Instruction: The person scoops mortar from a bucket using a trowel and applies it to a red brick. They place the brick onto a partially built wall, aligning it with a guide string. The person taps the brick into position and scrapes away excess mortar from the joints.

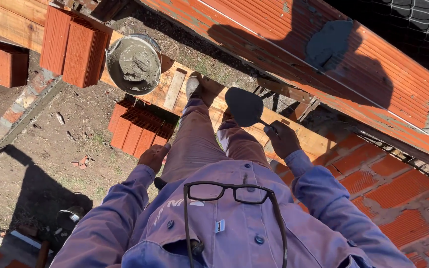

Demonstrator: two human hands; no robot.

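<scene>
I look straight down my own body. My right hand (281,139) grips the handle of a trowel (244,105), whose dark blade sits level above the wooden plank (304,139) I stand on. My left hand (153,156) hangs by my thigh, fingers loosely curled, holding nothing. A bucket of wet grey mortar (134,63) rests on the plank ahead of my shoe (192,86). To the right runs a wall of orange hollow bricks (323,44) with a patch of fresh mortar (329,43) on it.
A stack of orange bricks (140,130) lies on the dirt ground below the plank. More bricks (73,47) stand at the upper left on timber. Black glasses (232,192) hang from my shirt. The laid brick wall (393,193) continues at lower right.
</scene>
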